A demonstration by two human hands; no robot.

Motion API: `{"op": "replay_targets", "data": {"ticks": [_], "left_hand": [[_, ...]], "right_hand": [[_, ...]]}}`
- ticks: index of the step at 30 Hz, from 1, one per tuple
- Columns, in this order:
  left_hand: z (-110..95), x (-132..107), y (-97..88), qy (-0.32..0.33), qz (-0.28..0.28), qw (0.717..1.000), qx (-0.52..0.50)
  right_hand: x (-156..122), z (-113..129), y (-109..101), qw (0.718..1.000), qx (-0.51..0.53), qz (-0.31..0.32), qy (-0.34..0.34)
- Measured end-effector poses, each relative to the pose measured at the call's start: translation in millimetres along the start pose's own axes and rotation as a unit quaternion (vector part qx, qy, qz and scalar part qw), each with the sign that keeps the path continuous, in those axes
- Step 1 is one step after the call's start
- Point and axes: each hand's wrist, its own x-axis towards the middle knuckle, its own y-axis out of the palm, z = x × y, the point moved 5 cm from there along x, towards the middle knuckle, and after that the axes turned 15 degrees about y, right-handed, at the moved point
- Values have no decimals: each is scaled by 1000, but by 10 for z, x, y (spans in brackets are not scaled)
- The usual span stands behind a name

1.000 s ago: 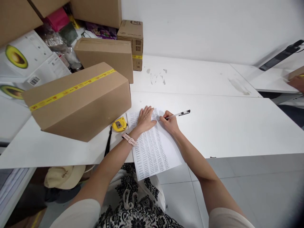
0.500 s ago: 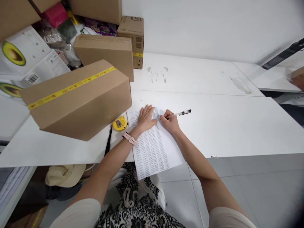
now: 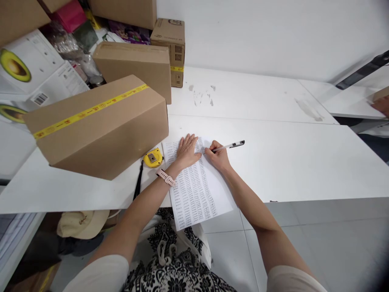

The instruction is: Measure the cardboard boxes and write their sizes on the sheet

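Note:
A printed sheet (image 3: pixel 196 190) full of small rows of text lies on the white table (image 3: pixel 288 162), its lower end hanging over the near edge. My left hand (image 3: pixel 186 151) lies flat on the sheet's upper part, fingers stretched out, a pink watch on the wrist. My right hand (image 3: pixel 216 156) is closed round a pen (image 3: pixel 229 146), its tip touching the sheet near the top right. A yellow tape measure (image 3: pixel 153 157) with a black strap sits just left of the sheet.
A large cardboard box (image 3: pixel 97 125) with yellow tape stands left of the sheet, more boxes (image 3: pixel 136 67) and packages behind it. Another person's hand (image 3: pixel 381 104) shows at the far right edge. A beige hat (image 3: pixel 80 223) lies below the table.
Both hands stay in place on the sheet. The view has shifted very slightly; nothing else has moved.

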Motion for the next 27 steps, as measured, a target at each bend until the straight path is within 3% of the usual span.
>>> {"op": "replay_targets", "data": {"ticks": [27], "left_hand": [[18,8,15,5,-10,1000,-1]], "right_hand": [[2,0,-30,1000,3,-23,9]]}}
